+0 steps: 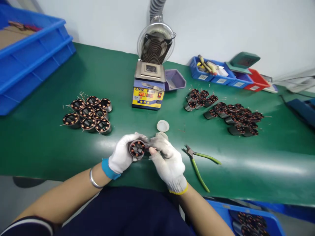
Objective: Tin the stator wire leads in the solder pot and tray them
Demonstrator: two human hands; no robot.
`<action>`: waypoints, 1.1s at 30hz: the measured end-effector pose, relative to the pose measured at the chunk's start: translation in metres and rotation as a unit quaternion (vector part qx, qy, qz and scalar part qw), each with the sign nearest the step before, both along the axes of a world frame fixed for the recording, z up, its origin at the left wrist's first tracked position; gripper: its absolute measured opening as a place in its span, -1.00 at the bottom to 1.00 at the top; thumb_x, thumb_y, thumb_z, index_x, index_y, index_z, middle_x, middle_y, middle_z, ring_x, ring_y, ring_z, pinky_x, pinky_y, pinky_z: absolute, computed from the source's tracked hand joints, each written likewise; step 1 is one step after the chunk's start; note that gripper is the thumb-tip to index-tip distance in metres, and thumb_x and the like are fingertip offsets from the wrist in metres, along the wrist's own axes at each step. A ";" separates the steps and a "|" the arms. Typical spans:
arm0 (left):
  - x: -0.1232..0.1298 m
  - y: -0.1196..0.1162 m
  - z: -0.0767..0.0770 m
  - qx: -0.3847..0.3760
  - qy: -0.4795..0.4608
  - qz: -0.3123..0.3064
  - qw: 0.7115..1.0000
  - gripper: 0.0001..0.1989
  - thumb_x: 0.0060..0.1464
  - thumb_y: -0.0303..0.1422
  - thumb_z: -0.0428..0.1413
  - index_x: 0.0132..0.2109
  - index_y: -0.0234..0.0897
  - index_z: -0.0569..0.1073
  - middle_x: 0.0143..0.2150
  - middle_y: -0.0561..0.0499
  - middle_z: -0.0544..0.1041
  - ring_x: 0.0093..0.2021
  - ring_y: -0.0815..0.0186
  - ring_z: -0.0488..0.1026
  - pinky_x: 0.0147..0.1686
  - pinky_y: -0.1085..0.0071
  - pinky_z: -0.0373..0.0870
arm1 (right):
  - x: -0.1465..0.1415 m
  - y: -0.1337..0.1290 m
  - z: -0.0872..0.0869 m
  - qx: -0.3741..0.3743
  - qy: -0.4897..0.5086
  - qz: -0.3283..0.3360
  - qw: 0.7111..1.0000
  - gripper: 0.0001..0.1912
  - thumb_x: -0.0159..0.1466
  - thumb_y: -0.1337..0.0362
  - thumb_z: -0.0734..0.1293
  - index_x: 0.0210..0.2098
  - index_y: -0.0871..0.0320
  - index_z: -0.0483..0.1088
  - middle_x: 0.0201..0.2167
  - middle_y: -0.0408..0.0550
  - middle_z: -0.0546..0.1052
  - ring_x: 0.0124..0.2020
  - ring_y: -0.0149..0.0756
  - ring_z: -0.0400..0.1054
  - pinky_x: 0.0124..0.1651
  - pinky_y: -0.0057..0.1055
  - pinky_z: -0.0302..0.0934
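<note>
My left hand (124, 152), in a white glove with a blue cuff, is wrapped round a round metal motor stator (137, 148) whose copper windings face up. Just right of it, my right hand (167, 157), gloved in white with a yellow-edged cuff, has its fingers pinched together close to the stator's side. What those fingers hold is too small to tell. A small white round dish (162, 126) lies beyond the hands, with a second pale lid (161, 135) partly behind the right glove. Green-handled cutters (197, 159) rest with handles apart on the green table (118, 167).
Several stators (86, 113) stand at left, more (233, 118) at right. A solder pot (149, 85) sits under a fume hood (156, 42), beside a purple tray (174, 80). Blue crates (31, 62) rise at far left; small bins (221, 76) line the back. A stator-filled crate (265, 214) is lower right.
</note>
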State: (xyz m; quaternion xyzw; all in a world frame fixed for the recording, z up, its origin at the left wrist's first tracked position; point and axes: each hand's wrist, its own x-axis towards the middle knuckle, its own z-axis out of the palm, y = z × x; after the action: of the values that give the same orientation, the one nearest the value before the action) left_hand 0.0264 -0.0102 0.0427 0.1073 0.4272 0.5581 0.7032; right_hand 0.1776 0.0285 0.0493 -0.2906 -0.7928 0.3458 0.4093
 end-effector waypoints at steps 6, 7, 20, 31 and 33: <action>-0.008 -0.004 0.009 0.032 -0.032 -0.068 0.997 -0.69 -0.08 -0.15 0.27 -0.50 -0.30 0.43 -0.61 0.04 0.41 -0.70 0.44 0.22 -0.74 0.49 0.11 | 0.005 0.022 0.051 0.183 -0.126 0.080 0.972 -0.91 0.25 0.37 0.31 -0.28 0.04 0.40 -0.31 -0.09 0.53 -0.17 -0.21 0.45 0.22 0.03 0.22; -0.009 -0.002 0.009 0.051 -0.027 -0.010 0.998 -0.67 -0.09 -0.16 0.28 -0.53 -0.27 0.38 -0.60 0.08 0.38 -0.64 0.46 0.27 -0.65 0.51 0.21 | 0.005 0.022 0.061 0.214 -0.137 0.095 0.962 -0.89 0.24 0.38 0.31 -0.26 0.03 0.40 -0.32 -0.09 0.53 -0.18 -0.20 0.46 0.24 0.07 0.19; -0.005 -0.009 0.017 0.176 0.122 -0.084 0.973 -0.52 -0.03 -0.03 0.27 -0.07 -0.26 0.46 -0.34 -0.04 0.57 -0.48 0.28 0.53 -0.56 0.45 0.45 | 0.010 0.024 0.074 0.260 -0.165 0.088 0.947 -0.82 0.19 0.39 0.36 -0.24 -0.01 0.43 -0.30 -0.10 0.55 -0.20 -0.16 0.47 0.28 0.17 0.11; 0.006 -0.017 -0.020 0.344 0.523 0.182 0.758 -0.45 -0.07 -0.39 0.35 0.08 -0.14 0.36 0.28 -0.18 0.28 0.24 -0.06 0.33 0.09 0.07 0.47 | 0.003 -0.015 -0.005 -0.167 0.071 -0.008 0.983 -0.50 0.20 0.10 0.39 0.09 0.05 0.31 -0.04 0.07 0.52 -0.04 -0.06 0.49 0.01 -0.12 0.46; 0.008 -0.019 -0.023 0.340 0.502 0.123 0.786 -0.38 -0.04 -0.35 0.33 0.17 -0.07 0.33 0.34 -0.14 0.21 0.27 -0.06 0.30 0.11 0.08 0.47 | -0.003 -0.022 -0.008 -0.133 0.005 -0.012 0.991 -0.31 0.15 0.11 0.44 0.22 0.06 0.21 0.12 0.12 0.44 0.07 -0.02 0.42 0.07 -0.14 0.43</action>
State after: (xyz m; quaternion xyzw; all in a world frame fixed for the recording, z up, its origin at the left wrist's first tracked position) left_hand 0.0349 -0.0288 0.0200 0.5509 0.5124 0.6163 0.2326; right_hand 0.1749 0.0065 0.0408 -0.3502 -0.7341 0.4444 0.3755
